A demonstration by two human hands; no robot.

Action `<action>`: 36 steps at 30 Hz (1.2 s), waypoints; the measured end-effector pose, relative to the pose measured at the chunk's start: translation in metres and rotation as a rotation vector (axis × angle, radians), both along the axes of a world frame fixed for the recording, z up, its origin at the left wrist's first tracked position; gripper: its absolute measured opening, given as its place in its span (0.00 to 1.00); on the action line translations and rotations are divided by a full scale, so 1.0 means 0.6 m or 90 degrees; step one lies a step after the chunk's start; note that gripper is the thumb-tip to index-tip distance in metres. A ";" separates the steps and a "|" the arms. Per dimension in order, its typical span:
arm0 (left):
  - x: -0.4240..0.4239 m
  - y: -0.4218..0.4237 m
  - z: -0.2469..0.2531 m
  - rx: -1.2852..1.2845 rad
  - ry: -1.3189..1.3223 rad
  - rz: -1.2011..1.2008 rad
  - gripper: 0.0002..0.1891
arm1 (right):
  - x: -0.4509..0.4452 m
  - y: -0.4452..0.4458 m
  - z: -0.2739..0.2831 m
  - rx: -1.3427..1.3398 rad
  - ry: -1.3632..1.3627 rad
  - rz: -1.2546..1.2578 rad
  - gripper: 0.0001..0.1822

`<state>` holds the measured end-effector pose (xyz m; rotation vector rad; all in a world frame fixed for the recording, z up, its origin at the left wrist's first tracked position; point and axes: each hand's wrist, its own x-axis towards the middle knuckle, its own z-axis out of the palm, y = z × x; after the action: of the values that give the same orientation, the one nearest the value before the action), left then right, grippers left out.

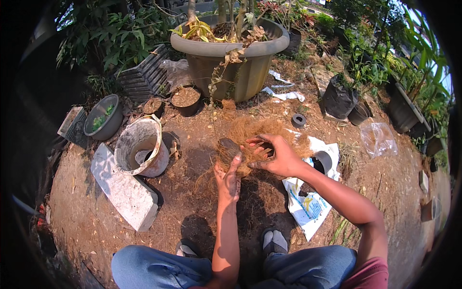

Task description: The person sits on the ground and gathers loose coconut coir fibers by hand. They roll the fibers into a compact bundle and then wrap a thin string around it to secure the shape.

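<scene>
My left hand (228,178), palm up and soiled, holds a dark clump wrapped in brown coconut fiber (230,150). To its right, my right hand (272,155) is curved with its fingers apart, at the edge of the fiber; whether it pinches any strands cannot be told. Behind both hands a larger heap of loose coconut fiber (260,128) lies on the soil. A printed white plastic sack (312,213) is spread beside my right forearm, with a black pot (322,162) lying on it and dark soil showing near its middle.
On the left stand a dirty bucket (160,151), a concrete slab (124,188) and a grey basin (104,117). A large planter (231,68) is ahead, near small filled pots (185,101). A black ring (298,120), a black plant bag (339,97) and clear plastic (379,139) lie to the right.
</scene>
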<state>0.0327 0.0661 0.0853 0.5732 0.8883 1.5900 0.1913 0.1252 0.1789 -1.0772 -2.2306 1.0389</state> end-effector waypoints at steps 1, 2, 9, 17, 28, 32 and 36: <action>0.000 -0.001 -0.002 0.027 0.005 -0.005 0.60 | 0.004 0.007 0.003 -0.023 0.011 -0.002 0.36; -0.003 -0.005 -0.006 0.054 0.010 -0.007 0.58 | 0.007 0.020 0.010 0.009 -0.017 0.036 0.39; -0.015 0.016 -0.121 0.207 -0.150 -0.073 0.46 | 0.038 0.090 0.016 -0.187 0.003 0.229 0.54; 0.011 0.002 -0.061 0.193 -0.180 -0.082 0.35 | 0.012 0.070 0.015 -0.197 -0.068 0.220 0.48; 0.019 -0.003 -0.002 0.071 -0.163 -0.025 0.32 | 0.014 0.055 -0.022 -0.132 0.016 0.133 0.30; 0.009 0.002 -0.030 0.038 -0.093 0.003 0.35 | 0.014 0.038 -0.050 -0.110 0.076 0.102 0.29; 0.029 0.003 -0.019 -0.114 -0.020 0.129 0.38 | 0.014 0.023 -0.054 -0.136 0.087 0.073 0.28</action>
<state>0.0504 0.0677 0.0742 0.3391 1.0797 1.6733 0.1997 0.1388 0.1468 -0.9400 -2.1296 1.3822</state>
